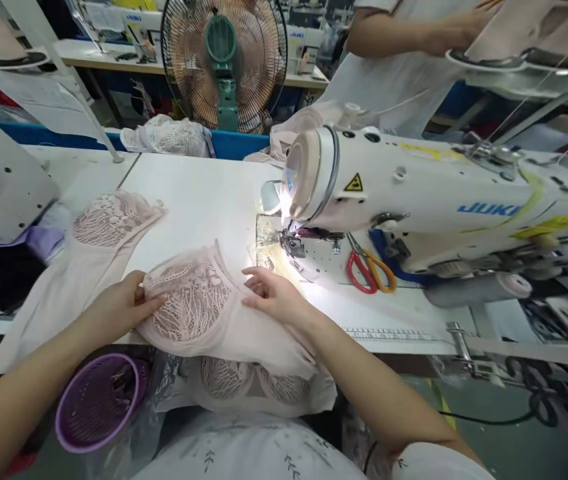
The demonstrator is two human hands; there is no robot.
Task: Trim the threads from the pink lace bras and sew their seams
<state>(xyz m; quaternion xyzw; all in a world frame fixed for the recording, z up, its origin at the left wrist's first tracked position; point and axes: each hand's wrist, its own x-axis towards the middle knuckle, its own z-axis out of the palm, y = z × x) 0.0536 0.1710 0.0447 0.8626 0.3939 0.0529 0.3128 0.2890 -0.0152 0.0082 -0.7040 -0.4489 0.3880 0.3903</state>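
A pale pink lace bra lies spread at the table's front edge, its lace cup facing up and one plain wing stretching right. My left hand is closed on the cup's left edge, thumb on top and fingers partly hidden. At the upper edge of the wing, my right hand holds the fabric loosely between thumb and curled fingers, the index finger stretched out over the table. Just beyond that hand are the lit needle area and presser foot of a white sewing machine. Another lace bra piece rests on my lap.
A similar pink piece drapes over the table at left. Red-and-orange-handled scissors lie beside the machine. A purple basket stands below left. Behind the table are a fan, piled lace garments and another person.
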